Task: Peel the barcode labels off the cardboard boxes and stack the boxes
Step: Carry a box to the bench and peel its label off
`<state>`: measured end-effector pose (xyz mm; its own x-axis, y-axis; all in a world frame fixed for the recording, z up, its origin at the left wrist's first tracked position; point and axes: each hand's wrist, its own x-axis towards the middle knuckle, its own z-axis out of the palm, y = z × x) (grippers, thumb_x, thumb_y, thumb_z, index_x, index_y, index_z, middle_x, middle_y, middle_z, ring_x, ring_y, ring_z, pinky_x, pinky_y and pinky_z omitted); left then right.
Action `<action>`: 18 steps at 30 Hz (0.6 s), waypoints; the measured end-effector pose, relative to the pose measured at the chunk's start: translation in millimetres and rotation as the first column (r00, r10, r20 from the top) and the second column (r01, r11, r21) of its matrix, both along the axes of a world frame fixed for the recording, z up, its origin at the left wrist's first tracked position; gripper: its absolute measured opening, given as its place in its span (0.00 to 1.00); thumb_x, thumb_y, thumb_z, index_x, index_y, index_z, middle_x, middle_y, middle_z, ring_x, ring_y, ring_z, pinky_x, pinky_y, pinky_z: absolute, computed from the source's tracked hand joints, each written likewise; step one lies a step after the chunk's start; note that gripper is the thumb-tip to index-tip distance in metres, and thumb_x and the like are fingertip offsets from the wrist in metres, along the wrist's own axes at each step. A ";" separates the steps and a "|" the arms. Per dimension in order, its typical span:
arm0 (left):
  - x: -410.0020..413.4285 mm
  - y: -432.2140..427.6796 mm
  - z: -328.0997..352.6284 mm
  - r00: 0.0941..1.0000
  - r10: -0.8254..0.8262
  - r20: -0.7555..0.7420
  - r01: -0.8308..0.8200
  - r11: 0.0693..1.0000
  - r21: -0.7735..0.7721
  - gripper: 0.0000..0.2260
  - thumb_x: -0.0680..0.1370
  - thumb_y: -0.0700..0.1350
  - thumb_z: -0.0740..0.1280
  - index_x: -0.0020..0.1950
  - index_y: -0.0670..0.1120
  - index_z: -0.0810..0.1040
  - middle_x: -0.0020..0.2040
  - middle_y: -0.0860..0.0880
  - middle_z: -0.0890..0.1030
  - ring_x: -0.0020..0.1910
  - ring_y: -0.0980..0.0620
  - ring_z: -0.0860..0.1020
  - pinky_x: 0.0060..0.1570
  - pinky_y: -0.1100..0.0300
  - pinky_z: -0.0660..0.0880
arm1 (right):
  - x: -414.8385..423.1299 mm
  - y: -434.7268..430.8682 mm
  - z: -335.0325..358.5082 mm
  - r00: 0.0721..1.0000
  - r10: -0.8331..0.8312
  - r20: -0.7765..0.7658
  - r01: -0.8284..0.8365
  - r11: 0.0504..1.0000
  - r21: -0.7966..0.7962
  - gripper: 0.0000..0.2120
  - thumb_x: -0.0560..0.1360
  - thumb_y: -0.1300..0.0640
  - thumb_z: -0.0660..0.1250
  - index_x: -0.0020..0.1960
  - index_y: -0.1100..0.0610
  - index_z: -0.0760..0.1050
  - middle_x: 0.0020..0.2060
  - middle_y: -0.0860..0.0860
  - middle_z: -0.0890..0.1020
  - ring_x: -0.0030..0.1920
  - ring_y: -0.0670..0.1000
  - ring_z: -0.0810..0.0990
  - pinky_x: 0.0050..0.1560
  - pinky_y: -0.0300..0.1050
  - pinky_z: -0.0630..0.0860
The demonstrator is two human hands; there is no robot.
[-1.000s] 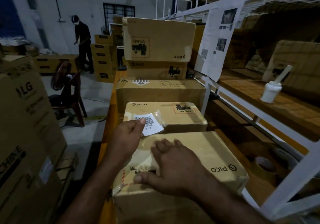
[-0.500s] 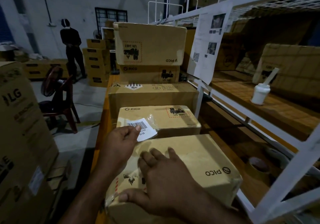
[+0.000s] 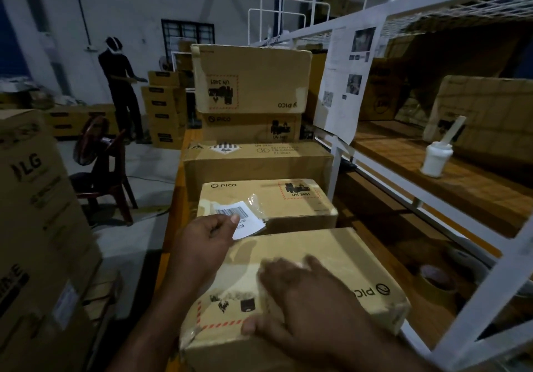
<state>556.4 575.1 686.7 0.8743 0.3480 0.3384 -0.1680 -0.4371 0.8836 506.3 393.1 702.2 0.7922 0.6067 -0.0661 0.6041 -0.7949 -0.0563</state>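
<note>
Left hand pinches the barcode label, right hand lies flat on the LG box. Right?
Not quite. The head view shows the right hand flat on the near PICO box, not the LG box, which stands untouched at the left. The left hand does pinch the barcode label.

White barcode label (image 3: pixel 245 221) peeled, lifted off nearest tan PICO cardboard box (image 3: pixel 326 259)

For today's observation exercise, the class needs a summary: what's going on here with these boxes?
A person is stripping labels from cardboard cartons. The left hand pinches a barcode label, apparently peeled free, with clear tape trailing from it. The right hand lies flat on the nearest box, steadying it. More boxes sit stacked behind.
</note>
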 end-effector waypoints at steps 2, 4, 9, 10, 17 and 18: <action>0.9 0.2 0.0 1.000 0.003 -0.008 -0.003 0.999 -0.038 0.14 0.78 0.51 0.69 0.39 0.42 0.85 0.37 0.49 0.85 0.38 0.55 0.82 0.39 0.54 0.77 | 8.3 11.9 0.6 0.996 -0.081 -0.038 0.082 0.997 0.001 0.57 0.63 0.19 0.35 0.80 0.55 0.46 0.80 0.53 0.47 0.79 0.51 0.45 0.76 0.60 0.41; 1.1 -0.7 1.3 1.000 0.004 -0.024 -0.006 0.998 -0.070 0.14 0.78 0.51 0.69 0.39 0.42 0.85 0.38 0.48 0.86 0.42 0.49 0.83 0.43 0.50 0.78 | 13.4 29.9 -5.6 0.996 -0.053 -0.066 0.055 0.998 0.029 0.57 0.64 0.18 0.39 0.79 0.58 0.43 0.79 0.55 0.45 0.79 0.55 0.42 0.77 0.59 0.39; 0.6 -0.8 1.2 1.000 0.014 -0.028 -0.014 1.000 0.008 0.15 0.79 0.52 0.68 0.38 0.45 0.84 0.34 0.55 0.84 0.40 0.57 0.81 0.43 0.54 0.78 | -3.8 50.6 -12.7 0.989 0.144 -0.025 -0.144 0.990 -0.002 0.41 0.78 0.33 0.48 0.79 0.59 0.43 0.79 0.58 0.45 0.79 0.57 0.44 0.76 0.54 0.38; 1.2 -0.5 0.4 1.000 0.024 -0.014 -0.023 0.999 0.023 0.14 0.79 0.51 0.68 0.40 0.43 0.84 0.35 0.52 0.84 0.40 0.59 0.80 0.42 0.56 0.77 | -6.8 45.8 -13.7 0.982 0.181 -0.047 -0.183 0.982 -0.045 0.34 0.82 0.41 0.50 0.80 0.58 0.44 0.79 0.56 0.44 0.79 0.55 0.42 0.75 0.53 0.37; 2.3 3.3 -2.5 0.998 0.056 -0.033 -0.051 0.989 0.141 0.08 0.77 0.41 0.70 0.55 0.46 0.85 0.48 0.52 0.82 0.41 0.64 0.77 0.38 0.77 0.70 | 0.7 -1.4 -1.1 1.000 -0.016 -0.010 0.016 0.999 -0.045 0.50 0.68 0.21 0.40 0.80 0.51 0.43 0.79 0.47 0.43 0.79 0.47 0.42 0.77 0.55 0.38; 3.5 3.5 -2.7 0.998 0.060 -0.036 -0.054 0.989 0.138 0.09 0.77 0.41 0.70 0.56 0.46 0.85 0.49 0.51 0.83 0.42 0.60 0.79 0.42 0.70 0.74 | 3.4 4.6 -3.1 1.000 -0.005 0.009 0.005 1.000 -0.013 0.51 0.69 0.21 0.41 0.80 0.54 0.44 0.79 0.49 0.44 0.79 0.49 0.43 0.77 0.56 0.39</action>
<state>559.9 578.6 684.0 0.8680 0.3502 0.3520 -0.1055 -0.5625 0.8200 509.6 397.7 699.1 0.7960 0.6016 -0.0671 0.6003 -0.7988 -0.0403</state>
